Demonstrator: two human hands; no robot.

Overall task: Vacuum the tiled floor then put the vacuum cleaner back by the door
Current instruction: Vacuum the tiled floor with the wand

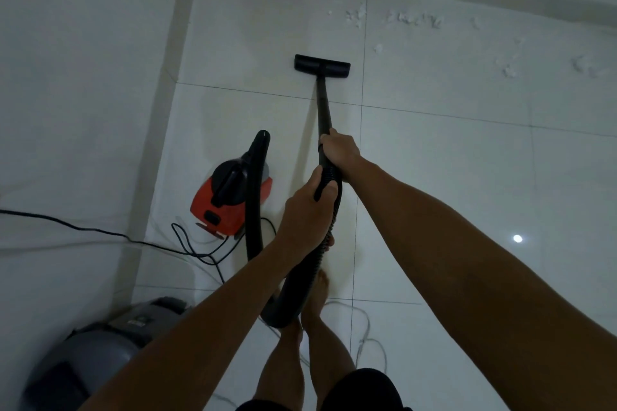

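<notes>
Red-and-black canister vacuum cleaner (230, 200) on white tiled floor (434, 160), left of hands | right hand (340, 152) grips black wand (324, 103) | left hand (305, 213) just behind grips ribbed hose (329, 183) | flat black nozzle (322, 64) ahead | white scraps (410, 19) beyond

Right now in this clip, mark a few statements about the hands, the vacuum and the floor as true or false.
1. Both hands grip the black wand and hose: the right hand higher on the wand, the left hand on the ribbed hose. True.
2. The floor head rests right on the white scraps. False: the scraps lie beyond it and to its right.
3. The vacuum body is blue. False: it is red and black.
4. A black cord trails across the floor beside the vacuum body. True.
</notes>
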